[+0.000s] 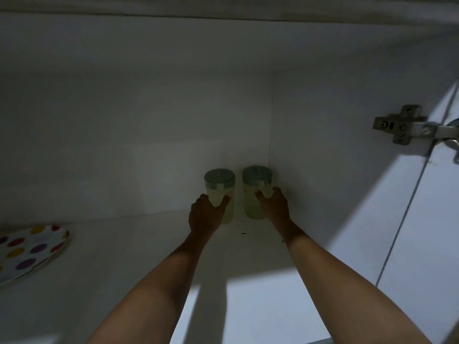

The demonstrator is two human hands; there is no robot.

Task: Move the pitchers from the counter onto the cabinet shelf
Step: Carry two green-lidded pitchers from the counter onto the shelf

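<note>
- Left hand point(204, 216): reaches deep into the cabinet with the forearm stretched forward. Its fingers point(201, 197) curl round the pale handle point(218, 196) of the left pitcher point(220, 177) from one side. The thumb closes on the handle from the other side, so the handle is gripped between them.
- Right hand point(274, 207): reaches in alongside the left hand. Its fingers point(278, 190) wrap round the handle point(265, 189) of the right pitcher point(250, 203), with the thumb on the opposite side. The grip is closed on the handle.
- Left pitcher: an upright, pale translucent cylinder with a darker green lid. It stands on the cabinet shelf point(139, 247) near the back wall, with its handle facing the person.
- Right pitcher: the same shape and colours, also upright. It stands on the shelf in the back right corner, just beside the left pitcher with a narrow gap between them. The dim light does not show whether either base is fully resting on the shelf.
- Plate point(28, 253): white with coloured dots. It lies on the shelf at the far left, well apart from the pitchers.
- Hinge point(400, 127): a metal fitting on the right side wall of the cabinet. It joins the open cabinet door point(432, 232).
- Lighting: the rear of the cabinet is in shadow, and a bright patch falls on the front of the shelf between the forearms.
</note>
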